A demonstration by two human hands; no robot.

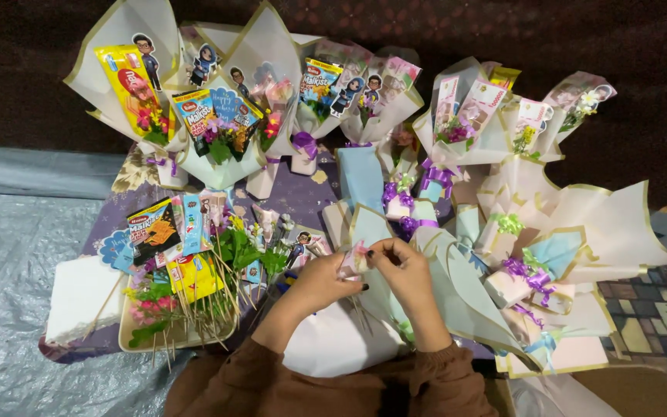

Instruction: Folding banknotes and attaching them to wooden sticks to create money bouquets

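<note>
Grey tarp (9, 255); purple cloth (303, 197); wrapped bouquets (218, 123)

A tall yellow snack packet (126, 85) with a red patch stood in the far-left bouquet, and just right of it a red, white and blue wafer packet (197, 110) sat in the next bouquet, with a similar wafer packet (319, 79) further right near the top centre. Nearer the person, at the left, a black and orange snack packet (154, 229) lay beside a light blue packet (193, 223), with a flat yellow packet (194, 276) just below them among wooden skewers.
</note>
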